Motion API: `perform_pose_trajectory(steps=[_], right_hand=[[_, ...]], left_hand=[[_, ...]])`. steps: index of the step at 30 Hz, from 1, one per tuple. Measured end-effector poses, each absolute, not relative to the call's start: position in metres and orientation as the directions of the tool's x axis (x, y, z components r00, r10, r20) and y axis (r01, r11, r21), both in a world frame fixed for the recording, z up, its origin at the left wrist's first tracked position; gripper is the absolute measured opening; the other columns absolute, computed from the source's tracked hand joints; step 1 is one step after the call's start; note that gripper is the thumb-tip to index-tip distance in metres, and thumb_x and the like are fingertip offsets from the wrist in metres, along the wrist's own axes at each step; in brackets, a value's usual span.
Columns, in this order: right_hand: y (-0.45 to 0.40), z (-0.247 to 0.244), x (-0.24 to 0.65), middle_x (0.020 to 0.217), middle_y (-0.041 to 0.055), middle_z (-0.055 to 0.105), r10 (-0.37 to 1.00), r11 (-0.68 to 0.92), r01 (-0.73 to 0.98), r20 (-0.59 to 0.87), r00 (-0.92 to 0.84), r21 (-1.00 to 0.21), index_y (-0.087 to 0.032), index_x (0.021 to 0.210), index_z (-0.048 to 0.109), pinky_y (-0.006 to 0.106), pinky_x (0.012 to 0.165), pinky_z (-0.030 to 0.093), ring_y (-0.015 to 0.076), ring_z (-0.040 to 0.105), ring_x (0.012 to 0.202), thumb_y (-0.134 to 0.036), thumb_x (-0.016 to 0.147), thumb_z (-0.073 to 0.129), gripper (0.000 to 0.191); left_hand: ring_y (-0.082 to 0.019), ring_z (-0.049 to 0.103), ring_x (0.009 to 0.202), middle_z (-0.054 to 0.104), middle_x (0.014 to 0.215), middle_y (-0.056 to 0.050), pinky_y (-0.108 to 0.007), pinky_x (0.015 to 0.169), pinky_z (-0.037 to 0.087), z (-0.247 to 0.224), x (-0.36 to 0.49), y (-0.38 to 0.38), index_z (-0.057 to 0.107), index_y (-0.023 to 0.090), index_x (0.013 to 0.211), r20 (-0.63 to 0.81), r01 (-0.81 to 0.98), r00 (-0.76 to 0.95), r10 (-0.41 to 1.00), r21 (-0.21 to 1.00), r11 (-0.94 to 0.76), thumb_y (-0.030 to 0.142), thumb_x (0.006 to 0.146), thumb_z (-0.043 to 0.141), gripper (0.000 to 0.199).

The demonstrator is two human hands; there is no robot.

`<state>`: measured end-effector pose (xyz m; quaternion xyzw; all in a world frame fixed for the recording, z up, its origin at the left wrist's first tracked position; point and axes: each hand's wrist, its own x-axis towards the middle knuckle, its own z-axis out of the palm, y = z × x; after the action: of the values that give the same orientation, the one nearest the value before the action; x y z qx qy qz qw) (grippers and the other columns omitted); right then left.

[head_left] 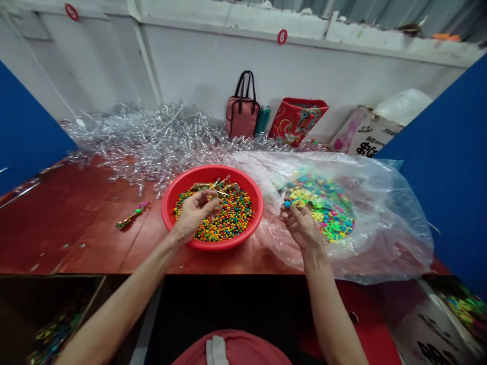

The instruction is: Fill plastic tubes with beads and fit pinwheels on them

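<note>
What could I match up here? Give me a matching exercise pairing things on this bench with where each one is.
Things:
1. small round beads
2. colourful plastic discs
3. shiny silver strips
4. pink bag

Places:
A. inside a clear plastic sack
B. by the white wall, beside a red bag
C. inside a red basin
D. heaped behind the basin

Pairs: 1-C, 2-A, 3-D, 4-B
</note>
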<state>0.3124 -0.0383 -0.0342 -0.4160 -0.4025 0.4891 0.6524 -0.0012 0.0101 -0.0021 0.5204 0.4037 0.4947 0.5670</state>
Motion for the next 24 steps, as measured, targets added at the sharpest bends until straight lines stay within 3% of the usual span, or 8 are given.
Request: perform_pose_trajectory(steps=[5,10,19,24], right_hand=[[-0.034,-0.014,0.235,0.101,0.0024,0.077,0.975,0.222,-0.339,0.219,0.049,-0.914,-0.027,0.098,0.073,0.034,0.078,0.062,0.0176,0.07,0.087,-0.058,0.078,0.088,0.039],[-0.031,-0.004,0.195,0.112,0.0064,0.077,0.98,0.141,-0.369,0.182,-0.079,-0.919,-0.024,0.099,0.075,0.039,0.087,0.063,0.0235,0.071,0.102,-0.064,0.078,0.084,0.046],[-0.039,-0.009,0.194,0.094,0.0052,0.079,0.993,0.031,-0.433,0.076,-0.087,-0.901,-0.022,0.087,0.08,0.032,0.074,0.06,0.0166,0.068,0.076,-0.056,0.069,0.094,0.041],[-0.04,-0.013,0.196,0.086,0.003,0.078,0.992,0.056,-0.411,0.097,-0.08,-0.91,-0.024,0.087,0.081,0.031,0.071,0.059,0.0164,0.067,0.072,-0.056,0.07,0.094,0.038]], left_hand=[[-0.014,0.067,0.07,0.076,0.09,-0.008,-0.022,0.055,0.05,-0.005,0.017,-0.027,0.074,0.012,0.115,0.035,-0.26,0.393,0.919,0.963,0.074,0.051,0.081,0.085,0.053],[-0.009,0.056,0.052,0.07,0.075,-0.004,-0.023,0.053,0.046,0.0,0.018,-0.045,0.075,0.01,0.118,0.025,-0.244,0.539,0.842,0.961,0.128,0.054,0.089,0.077,0.052],[-0.007,0.049,0.051,0.065,0.073,-0.002,-0.022,0.055,0.04,-0.001,0.012,-0.049,0.07,0.007,0.127,0.023,-0.167,0.6,0.8,0.981,0.097,0.057,0.091,0.073,0.061],[-0.008,0.048,0.052,0.062,0.071,-0.001,-0.023,0.056,0.039,-0.002,0.014,-0.05,0.07,0.007,0.127,0.018,-0.128,0.616,0.787,0.989,0.078,0.055,0.095,0.069,0.058]])
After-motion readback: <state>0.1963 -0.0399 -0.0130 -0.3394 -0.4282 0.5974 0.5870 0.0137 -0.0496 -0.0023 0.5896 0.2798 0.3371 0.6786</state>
